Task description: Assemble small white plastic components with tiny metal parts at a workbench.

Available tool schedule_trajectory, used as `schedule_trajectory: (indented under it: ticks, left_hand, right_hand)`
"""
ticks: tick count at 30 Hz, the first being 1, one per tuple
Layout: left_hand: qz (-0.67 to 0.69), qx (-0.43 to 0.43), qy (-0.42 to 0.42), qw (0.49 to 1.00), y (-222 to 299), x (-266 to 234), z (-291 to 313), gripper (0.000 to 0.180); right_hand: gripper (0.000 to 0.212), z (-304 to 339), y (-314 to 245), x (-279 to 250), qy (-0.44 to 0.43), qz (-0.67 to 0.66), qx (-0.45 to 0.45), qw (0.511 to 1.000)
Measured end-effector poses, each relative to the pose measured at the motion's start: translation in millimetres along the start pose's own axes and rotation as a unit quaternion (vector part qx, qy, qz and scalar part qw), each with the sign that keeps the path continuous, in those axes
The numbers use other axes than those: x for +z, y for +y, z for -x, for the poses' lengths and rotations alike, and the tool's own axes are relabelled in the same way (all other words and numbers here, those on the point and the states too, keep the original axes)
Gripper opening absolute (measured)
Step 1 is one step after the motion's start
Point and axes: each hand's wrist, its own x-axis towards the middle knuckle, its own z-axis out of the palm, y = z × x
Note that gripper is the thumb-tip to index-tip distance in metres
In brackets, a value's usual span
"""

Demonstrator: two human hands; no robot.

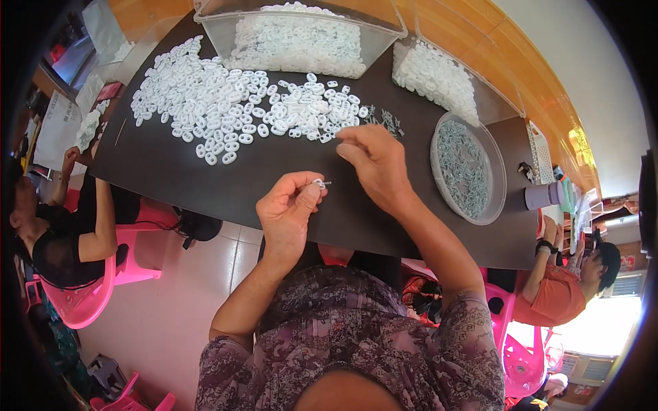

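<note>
Over the near part of the table, my left hand (284,209) pinches a small white plastic piece (318,183) between thumb and fingertips. A thin metal screw (327,183) sticks out of that piece to the right. My right hand (377,164) is higher up, at the near edge of a smaller pile of white pieces (305,113). Its fingers are curled together; whatever they hold, if anything, is too small to make out. To the left spreads a larger heap of oval white two-hole pieces (199,96). A few loose screws (385,122) lie just beyond my right hand.
Clear plastic bins (295,70) of white pieces stand along the far side. A round clear tub (502,179) of screws sits at the right, near a lilac cup (543,196). Other people sit on pink chairs (103,291) at left and right.
</note>
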Motion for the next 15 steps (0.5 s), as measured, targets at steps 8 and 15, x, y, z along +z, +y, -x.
schedule_trajectory:
  ticks: [8,15]
  left_hand:
    - [0.008,0.027,-0.001,1.0,-1.1,-3.6,3.0,0.016]
    - [-0.002,0.039,0.0,0.999,-1.6,-2.3,3.5,0.016]
  right_hand:
    - [0.019,-30.8,2.7,34.7,0.048,0.216,-0.175,0.959]
    - [0.021,-21.3,16.3,17.4,0.031,0.218,-0.143,0.965]
